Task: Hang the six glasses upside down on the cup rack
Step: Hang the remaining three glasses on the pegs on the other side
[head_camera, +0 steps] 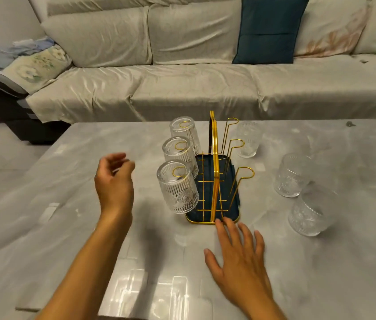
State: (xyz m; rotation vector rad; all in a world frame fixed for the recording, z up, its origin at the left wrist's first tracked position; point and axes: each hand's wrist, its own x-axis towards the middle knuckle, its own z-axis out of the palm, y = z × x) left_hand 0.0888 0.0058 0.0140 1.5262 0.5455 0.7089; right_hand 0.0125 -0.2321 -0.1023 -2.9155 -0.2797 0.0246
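Glasses [177, 185] hang on the rack's [214, 181] left pegs, three done. Three more [292, 175] wait right of it; I've both hands empty, left [115, 181] loosely curled, right [240, 257] spread.

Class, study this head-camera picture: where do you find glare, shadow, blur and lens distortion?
Head view: bright glare patches on the table near its front edge; soft shadows beside the left hand; the nearest standing glass looks smeared, as does the right hand slightly; the table's and sofa's edges slant outward from wide-angle distortion.
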